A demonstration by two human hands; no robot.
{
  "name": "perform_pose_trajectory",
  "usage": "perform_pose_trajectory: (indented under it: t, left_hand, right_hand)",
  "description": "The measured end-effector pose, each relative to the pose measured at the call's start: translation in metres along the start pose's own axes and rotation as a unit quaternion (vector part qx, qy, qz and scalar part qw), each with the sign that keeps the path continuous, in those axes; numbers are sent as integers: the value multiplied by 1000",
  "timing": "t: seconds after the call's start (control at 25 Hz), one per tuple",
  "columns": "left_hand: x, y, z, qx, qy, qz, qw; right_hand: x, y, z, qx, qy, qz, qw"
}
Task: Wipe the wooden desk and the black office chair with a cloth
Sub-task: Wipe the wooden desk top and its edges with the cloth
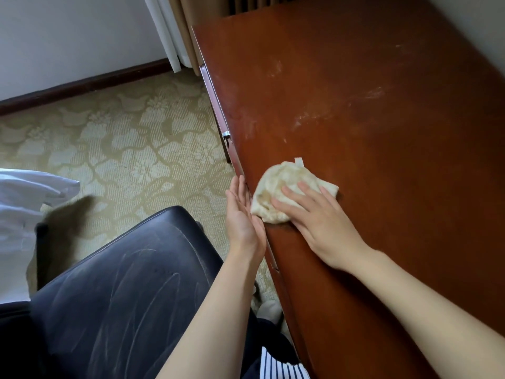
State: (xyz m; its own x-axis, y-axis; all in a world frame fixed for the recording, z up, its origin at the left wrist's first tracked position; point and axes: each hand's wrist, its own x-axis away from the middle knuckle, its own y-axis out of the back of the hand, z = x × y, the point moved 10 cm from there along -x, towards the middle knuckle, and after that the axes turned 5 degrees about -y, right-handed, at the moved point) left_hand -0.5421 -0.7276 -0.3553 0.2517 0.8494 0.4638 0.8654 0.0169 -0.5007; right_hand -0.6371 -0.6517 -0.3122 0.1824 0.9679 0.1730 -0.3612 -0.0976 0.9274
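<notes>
Cloth (pixel 284 187), soft, light, bunched in 1 wad, sits at desk's (pixel 382 77) chair-side edge under right hand (pixel 319 222), fingers flat, pressing, ungripped; left hand (pixel 241 214) spread, cupped against that edge; likely best palmed from above.

Floral beige carpet (pixel 123 138), white wall (pixel 68 36) w/ dark baseboard (pixel 82 85), curtains (pixel 188 42).

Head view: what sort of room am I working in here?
Most likely a hotel room or a bedroom. It has floral patterned carpet, white bedding at the left edge, and a wooden desk with a black office chair, with curtains hanging at the desk's far end.
</notes>
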Motion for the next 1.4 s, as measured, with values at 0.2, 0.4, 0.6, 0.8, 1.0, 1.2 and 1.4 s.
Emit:
perform_pose_trajectory:
  t: [0.2,0.4,0.6,0.8,1.0,1.2,1.4]
  left_hand:
    - [-1,1,0,-10,2,1,1000]
    - [-5,3,2,-9,-3,7,1000]
    - [-8,2,5,1,-1,12,1000]
    - [-9,5,4,-25,-10,17,1000]
    - [-12,-1,2,-127,-36,46,990]
    - [22,-5,5,-260,-45,62,962]
    - [42,-9,5,-308,-57,86,946]
  right_hand:
    - [51,-11,-3,66,81,24,994]
    - [-2,-4,-6,77,101,53,990]
    - [-100,21,-9,35,19,41,998]
    - [-112,23,-9,24,-51,4,998]
    - [-45,8,-6,-1,-7,-9,1000]
    - [73,-16,4,4,19,2,1000]
    - [151,-30,19,23,40,0,999]
